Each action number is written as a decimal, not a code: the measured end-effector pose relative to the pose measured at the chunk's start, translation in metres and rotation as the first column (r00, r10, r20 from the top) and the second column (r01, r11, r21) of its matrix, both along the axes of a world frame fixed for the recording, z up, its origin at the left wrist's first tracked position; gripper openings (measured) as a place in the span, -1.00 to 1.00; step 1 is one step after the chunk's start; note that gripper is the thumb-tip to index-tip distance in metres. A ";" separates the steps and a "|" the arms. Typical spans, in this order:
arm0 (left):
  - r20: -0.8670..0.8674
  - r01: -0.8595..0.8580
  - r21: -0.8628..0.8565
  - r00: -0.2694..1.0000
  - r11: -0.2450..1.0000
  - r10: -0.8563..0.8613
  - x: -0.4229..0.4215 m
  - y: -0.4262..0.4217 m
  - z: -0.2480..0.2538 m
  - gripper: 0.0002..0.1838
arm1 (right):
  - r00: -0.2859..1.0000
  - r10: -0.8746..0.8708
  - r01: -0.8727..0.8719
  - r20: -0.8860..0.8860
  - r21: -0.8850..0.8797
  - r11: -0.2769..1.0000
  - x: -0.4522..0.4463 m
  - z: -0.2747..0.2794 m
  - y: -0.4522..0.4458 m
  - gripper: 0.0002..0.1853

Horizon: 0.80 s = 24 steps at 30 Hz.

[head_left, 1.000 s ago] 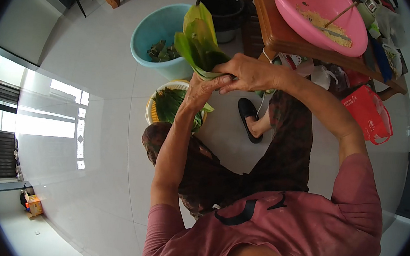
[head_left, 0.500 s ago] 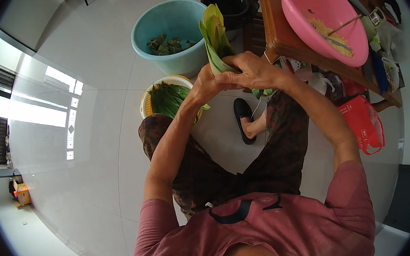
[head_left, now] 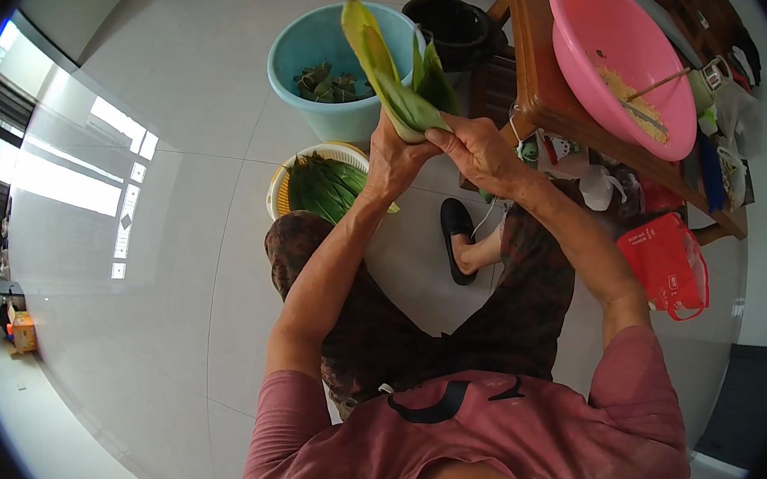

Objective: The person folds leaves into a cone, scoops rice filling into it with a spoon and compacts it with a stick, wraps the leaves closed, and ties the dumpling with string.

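Note:
Folded green bamboo leaves (head_left: 391, 81) stick up from between my hands, their yellowish tips spread apart at the top. My left hand (head_left: 397, 159) is wrapped round the lower, folded end. From the other side, my right hand (head_left: 482, 155) pinches the leaves' lower edge, its thumb lying on them. Whether anything is inside the fold cannot be made out. Just beyond them stands a light blue tub (head_left: 311, 108), holding several leaf-wrapped dumplings (head_left: 326, 84). Below it, near my left forearm, a yellow and white basket (head_left: 274, 194) holds loose long green leaves (head_left: 326, 186).
On a wooden table (head_left: 534, 97) at the right rests a pink basin (head_left: 584, 70) with yellowish grains and a stick in it. A black pot (head_left: 450, 32) stands behind the tub. A red bag (head_left: 667, 264) lies on the floor to the right, near bags under the table.
The leaves now lean more to the left, and their tips have opened apart. My right hand has drawn back a little from over my left, showing more of the fold.

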State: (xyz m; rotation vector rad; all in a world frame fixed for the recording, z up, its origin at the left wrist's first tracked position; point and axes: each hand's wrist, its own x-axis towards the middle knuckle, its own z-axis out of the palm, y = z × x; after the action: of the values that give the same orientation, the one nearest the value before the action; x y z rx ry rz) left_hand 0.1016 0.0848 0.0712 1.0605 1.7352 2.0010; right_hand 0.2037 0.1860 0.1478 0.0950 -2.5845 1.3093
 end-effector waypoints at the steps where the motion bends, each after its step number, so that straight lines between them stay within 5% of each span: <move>1: -0.028 -0.050 0.041 0.998 0.998 0.052 -0.001 0.001 -0.001 -0.24 | 0.997 0.018 -0.019 -0.069 -0.014 1.000 -0.002 -0.004 0.000 -0.77; 4: -0.120 -0.151 0.187 0.977 0.971 0.176 -0.006 0.000 -0.015 -0.11 | 0.983 0.052 -0.042 -0.173 0.059 0.997 -0.006 -0.010 -0.005 -0.71; 7: 0.011 -0.034 0.386 0.999 0.922 0.032 -0.001 -0.006 -0.003 -0.28 | 0.887 0.178 0.040 -0.425 0.455 0.889 -0.009 -0.004 -0.007 -0.66; 10: 0.443 0.044 0.598 0.814 0.800 -0.377 0.005 -0.023 0.026 -0.39 | 0.860 0.239 0.109 -0.451 0.620 0.777 -0.010 -0.010 -0.009 -0.66; 16: 0.410 0.066 0.705 0.774 0.706 -0.482 0.002 -0.030 0.034 -0.45 | 0.835 0.260 0.203 -0.484 0.711 0.673 -0.009 -0.008 -0.014 -0.69; 19: 0.442 0.065 0.627 0.791 0.776 -0.423 0.001 -0.030 0.037 -0.43 | 0.823 0.190 0.220 -0.535 0.610 0.761 -0.006 0.001 -0.009 -0.68; 21: -0.038 0.070 0.317 0.997 0.946 -0.061 -0.004 -0.039 0.035 -0.38 | 0.817 0.178 0.157 -0.548 0.510 0.846 -0.006 0.001 0.000 -0.66; 24: -0.471 -0.060 -0.029 0.881 0.998 0.040 -0.011 -0.051 0.017 -0.43 | 0.837 0.185 0.065 -0.514 0.430 0.901 -0.007 0.001 0.010 -0.63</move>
State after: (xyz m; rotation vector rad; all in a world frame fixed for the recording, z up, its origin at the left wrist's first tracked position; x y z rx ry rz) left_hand 0.0901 0.0343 0.0884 1.6075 2.0408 1.8244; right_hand 0.1967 0.1962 0.1489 0.5531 -2.3118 0.5657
